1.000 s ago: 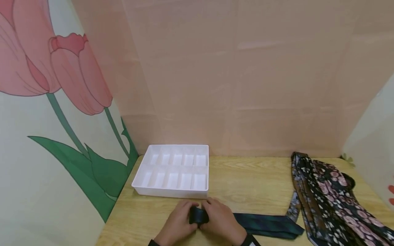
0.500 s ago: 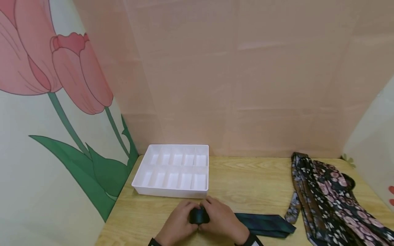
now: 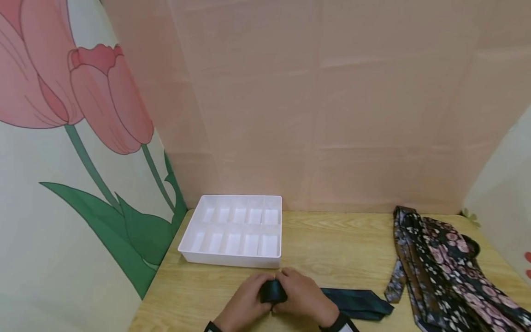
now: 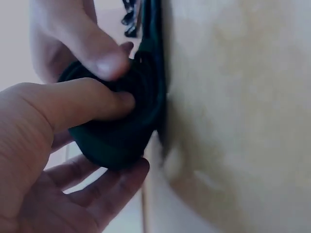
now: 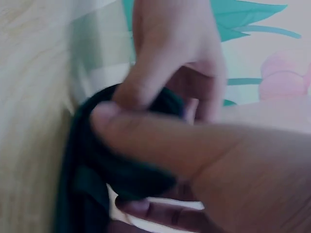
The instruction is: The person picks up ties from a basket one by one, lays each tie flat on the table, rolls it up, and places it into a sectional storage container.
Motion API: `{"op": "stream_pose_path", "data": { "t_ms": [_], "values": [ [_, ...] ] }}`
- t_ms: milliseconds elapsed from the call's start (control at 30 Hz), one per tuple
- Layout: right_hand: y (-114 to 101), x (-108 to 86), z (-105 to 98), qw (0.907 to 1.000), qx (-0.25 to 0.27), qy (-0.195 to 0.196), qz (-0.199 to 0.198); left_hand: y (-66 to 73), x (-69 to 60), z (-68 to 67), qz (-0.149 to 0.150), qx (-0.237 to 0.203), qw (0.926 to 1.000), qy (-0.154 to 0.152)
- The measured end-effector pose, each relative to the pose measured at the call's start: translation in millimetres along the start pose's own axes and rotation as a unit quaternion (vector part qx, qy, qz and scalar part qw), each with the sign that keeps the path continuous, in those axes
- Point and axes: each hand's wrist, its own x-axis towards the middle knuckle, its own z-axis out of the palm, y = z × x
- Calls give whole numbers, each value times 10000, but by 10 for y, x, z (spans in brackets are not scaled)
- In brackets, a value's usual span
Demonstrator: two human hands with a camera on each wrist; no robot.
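Observation:
Between both hands is a dark green necktie, its near part wound into a thick roll. Its pointed free end lies flat on the table to the right. My left hand grips the roll from the left; in the left wrist view its thumb presses into the roll's side and its fingers curve beneath. My right hand grips the roll from the right, the thumb lying across the coil in the right wrist view. The roll touches the table on its edge.
A white divided tray stands just behind the hands, to the left. Several patterned neckties lie in a heap on the right side of the wooden table. A tan sheet hangs behind.
The roll and both hands have shifted slightly right. The free end of the green necktie has drawn leftward and grown shorter, and its tip has come away from the heap.

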Motion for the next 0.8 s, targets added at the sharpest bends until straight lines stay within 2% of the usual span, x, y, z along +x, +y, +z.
{"op": "stream_pose_path", "data": {
  "t_ms": [67,167,300,433,600,700,800],
  "values": [
    [-6,-6,-57,9997,175,-136,35,21,4,-32,53,212,9998,21],
    [-4,-15,-119,9990,336,-264,112,40,4,-57,-44,357,9994,4],
    [39,-32,-109,9993,260,-247,130,40,4,-35,-339,-49,9993,-164],
    [95,-45,-77,9986,393,-254,248,2,20,10,-242,-281,9990,-251],
    [114,-16,-63,9985,337,-396,151,31,26,-32,35,106,9998,-134],
    [88,10,-72,9979,425,-487,75,90,17,-91,59,516,9986,-56],
    [71,15,-75,9981,480,-380,35,128,5,-118,35,925,9957,27]
  ]
}}
